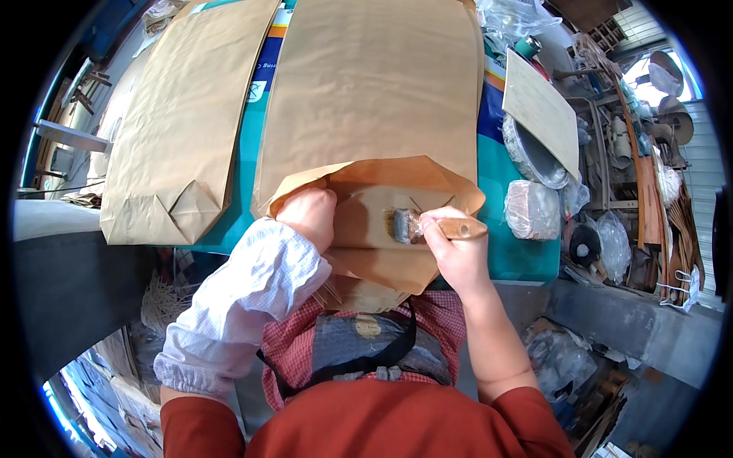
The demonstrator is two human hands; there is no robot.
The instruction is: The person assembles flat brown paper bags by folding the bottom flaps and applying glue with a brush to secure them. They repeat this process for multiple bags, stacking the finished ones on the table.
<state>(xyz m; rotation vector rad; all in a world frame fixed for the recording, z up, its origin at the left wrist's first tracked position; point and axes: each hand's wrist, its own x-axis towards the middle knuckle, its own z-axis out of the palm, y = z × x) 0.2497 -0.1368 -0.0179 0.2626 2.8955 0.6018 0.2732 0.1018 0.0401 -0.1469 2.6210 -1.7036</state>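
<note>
A large brown paper bag [374,91] lies lengthwise on the table in front of me, its near end folded open into a wide flap [359,263]. My left hand [309,216] is curled closed at the left side of this opened end, against the paper, its fingertips hidden. In my right hand [460,243] is a paintbrush [464,228] with a wooden handle, held near its ferrule. The bristles point left and touch the inside of the open end, beside a darker, wet-looking patch. A checked sleeve cover [244,298] is on my left forearm; my right forearm is bare.
Another stack of brown paper bags [179,130] with a folded end lies to the left. Right of the large bag are a round basin [531,153] partly covered by a pale board [542,107], and a plastic-wrapped block [532,210]. A teal covering [504,256] shows between them.
</note>
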